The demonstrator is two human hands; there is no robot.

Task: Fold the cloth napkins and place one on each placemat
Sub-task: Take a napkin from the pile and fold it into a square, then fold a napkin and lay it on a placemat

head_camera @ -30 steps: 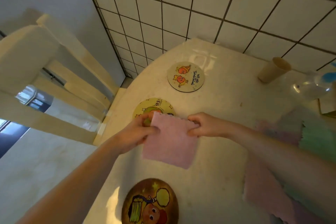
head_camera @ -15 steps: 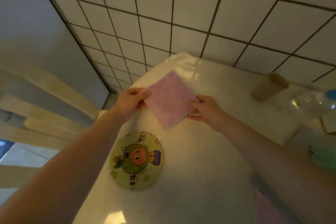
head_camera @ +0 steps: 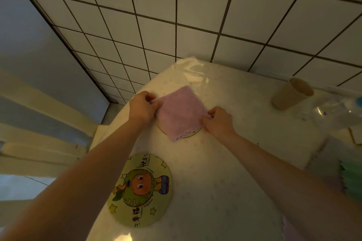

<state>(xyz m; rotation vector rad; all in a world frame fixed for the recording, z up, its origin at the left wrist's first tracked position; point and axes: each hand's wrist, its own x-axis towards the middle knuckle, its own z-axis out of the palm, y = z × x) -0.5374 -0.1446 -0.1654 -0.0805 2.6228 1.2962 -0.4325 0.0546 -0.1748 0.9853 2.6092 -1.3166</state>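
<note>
A folded pink napkin (head_camera: 181, 112) lies on the far round placemat (head_camera: 191, 135), covering nearly all of it; only the mat's near rim shows. My left hand (head_camera: 144, 106) pinches the napkin's left corner. My right hand (head_camera: 217, 121) pinches its right corner. A second round placemat (head_camera: 142, 190) with a green cartoon figure lies bare nearer to me. More napkins, green (head_camera: 351, 180) and pale purple (head_camera: 323, 154), are piled at the right edge.
A paper cup (head_camera: 291, 94) stands at the back right, beside a clear plastic bottle (head_camera: 337, 111) lying on its side. The tiled wall runs behind the table (head_camera: 235, 182). A pale chair (head_camera: 39, 123) stands off the table's left edge.
Both hands carried the pink napkin away from me and lowered it onto the far placemat. The camera view tilted up toward the wall.
</note>
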